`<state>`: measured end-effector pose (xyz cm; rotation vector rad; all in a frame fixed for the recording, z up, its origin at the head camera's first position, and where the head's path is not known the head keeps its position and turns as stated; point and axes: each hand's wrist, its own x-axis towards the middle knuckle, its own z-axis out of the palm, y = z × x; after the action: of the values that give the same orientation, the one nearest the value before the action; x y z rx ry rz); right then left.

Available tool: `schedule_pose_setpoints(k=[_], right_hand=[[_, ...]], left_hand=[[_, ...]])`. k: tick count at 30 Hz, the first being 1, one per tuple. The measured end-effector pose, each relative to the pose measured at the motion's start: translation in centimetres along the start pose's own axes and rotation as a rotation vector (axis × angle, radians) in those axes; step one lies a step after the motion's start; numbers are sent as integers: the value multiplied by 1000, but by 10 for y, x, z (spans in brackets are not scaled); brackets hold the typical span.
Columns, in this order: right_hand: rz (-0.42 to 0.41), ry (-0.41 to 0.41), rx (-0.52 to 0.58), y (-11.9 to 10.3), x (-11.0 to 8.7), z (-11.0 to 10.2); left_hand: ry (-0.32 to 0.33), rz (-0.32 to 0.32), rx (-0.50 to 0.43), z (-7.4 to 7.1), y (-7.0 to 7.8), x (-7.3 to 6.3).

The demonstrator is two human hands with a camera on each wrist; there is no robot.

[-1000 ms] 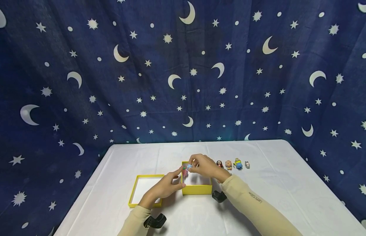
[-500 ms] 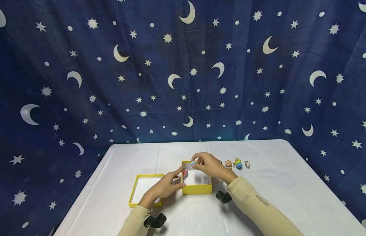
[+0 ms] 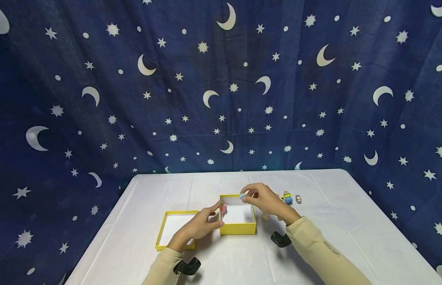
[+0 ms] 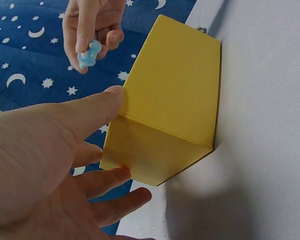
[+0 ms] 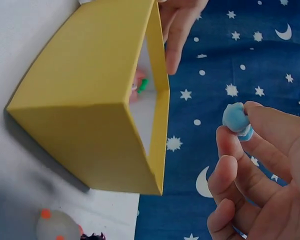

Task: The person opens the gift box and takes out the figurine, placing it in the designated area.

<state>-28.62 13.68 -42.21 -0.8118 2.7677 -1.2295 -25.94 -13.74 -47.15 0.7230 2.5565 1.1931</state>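
My right hand (image 3: 265, 199) pinches a small light-blue figurine (image 5: 235, 118) between thumb and fingers, above the back right part of a yellow box (image 3: 238, 229). The box has a white inside and no lid on it. Within, by the left wall, sits a pink figurine (image 3: 224, 208) with a bit of green on it. My left hand (image 3: 203, 225) touches the box's left side, its fingers spread and fairly straight; in the left wrist view the thumb lies at the corner of the yellow wall.
A yellow-rimmed lid (image 3: 158, 238) lies to the left, white inside up. Right of the box are a yellow-and-blue minion figurine (image 3: 287, 198) and a small grey figurine (image 3: 298, 199). A whitish figurine with orange spots (image 5: 57, 226) stands close by the box. The right hand covers others.
My right hand has moved right with the light-blue figurine, from the box's left end toward its back right corner. The left hand has stayed at the box.
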Motion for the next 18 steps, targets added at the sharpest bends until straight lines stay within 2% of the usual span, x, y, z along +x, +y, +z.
schedule_pose_setpoints(k=[18], right_hand=[[28,71,103,29,-26,-10]], left_hand=[[12,1,9,1,0,-1]])
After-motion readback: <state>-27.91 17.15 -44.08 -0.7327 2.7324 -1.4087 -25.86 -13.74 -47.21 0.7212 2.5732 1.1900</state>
